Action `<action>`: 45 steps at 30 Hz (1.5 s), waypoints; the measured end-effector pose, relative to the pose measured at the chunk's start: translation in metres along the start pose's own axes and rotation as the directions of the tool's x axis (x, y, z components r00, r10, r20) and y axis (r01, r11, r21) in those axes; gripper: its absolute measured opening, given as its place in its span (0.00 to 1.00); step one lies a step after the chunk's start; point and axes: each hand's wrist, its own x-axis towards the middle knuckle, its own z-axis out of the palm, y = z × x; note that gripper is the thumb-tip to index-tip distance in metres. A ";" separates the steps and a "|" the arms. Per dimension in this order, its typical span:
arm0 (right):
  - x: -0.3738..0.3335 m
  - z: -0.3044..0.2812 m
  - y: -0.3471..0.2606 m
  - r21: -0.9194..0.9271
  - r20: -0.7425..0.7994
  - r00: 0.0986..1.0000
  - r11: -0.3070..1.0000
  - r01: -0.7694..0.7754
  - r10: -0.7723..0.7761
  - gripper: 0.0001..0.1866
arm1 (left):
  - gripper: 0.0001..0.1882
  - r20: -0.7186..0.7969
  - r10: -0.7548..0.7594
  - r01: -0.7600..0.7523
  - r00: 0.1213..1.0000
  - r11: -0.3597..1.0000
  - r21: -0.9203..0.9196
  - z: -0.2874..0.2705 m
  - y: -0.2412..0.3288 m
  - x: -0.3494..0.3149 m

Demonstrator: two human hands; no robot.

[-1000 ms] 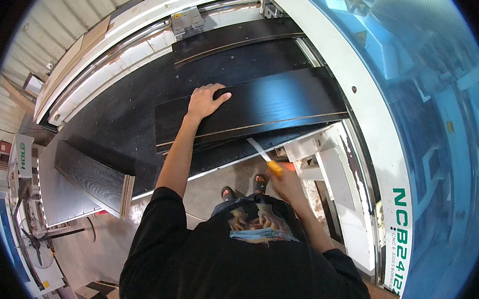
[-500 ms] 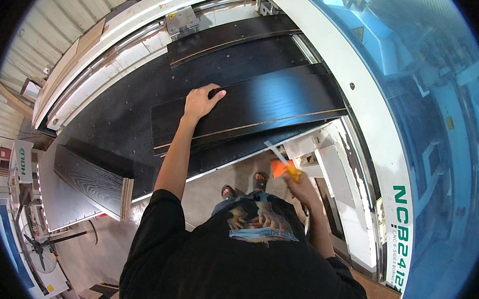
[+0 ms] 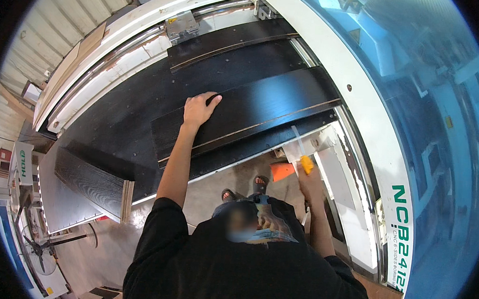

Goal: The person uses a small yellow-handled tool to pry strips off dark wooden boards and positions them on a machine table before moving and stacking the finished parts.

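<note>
A long black board (image 3: 252, 109) with a pale grooved line along its near side lies on the dark machine table (image 3: 122, 108). My left hand (image 3: 200, 109) is closed at its far edge, fingers curled and thumb bent toward them. Low at the right, my right hand (image 3: 309, 185) grips a yellow-handled tool (image 3: 306, 164) with a long pale tip pointing up toward the board's near side. The tool's exact kind is not clear. An orange piece (image 3: 283, 171) is just left of this hand; whether it belongs to the tool I cannot tell.
Another black board (image 3: 231, 43) lies farther back by a metal clamp (image 3: 182, 26). Black panels (image 3: 91, 182) stand on edge at the left. A white machine frame (image 3: 361, 96) with a blue transparent cover (image 3: 441, 133) bounds the right. A fan (image 3: 42, 247) stands lower left.
The black board's right end has shifted slightly left and nearer edges look more even. My right hand and the yellow-handled tool have moved a little right; my left hand stays nearly in place.
</note>
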 end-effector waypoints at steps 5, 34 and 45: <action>0.007 -0.034 0.017 0.053 -0.208 0.978 0.998 0.032 -0.020 0.18 | 0.26 -0.006 0.042 -0.041 0.999 0.998 0.050 0.003 -0.004 0.005; 0.009 0.043 -0.026 0.113 0.656 0.749 0.968 -0.223 0.095 0.24 | 0.28 0.011 0.033 -0.033 0.999 0.999 0.025 0.004 -0.010 0.021; 0.001 0.065 -0.089 -0.283 0.694 0.717 0.941 0.187 0.066 0.30 | 0.28 -0.012 0.073 -0.073 0.997 0.997 0.016 0.006 -0.014 0.020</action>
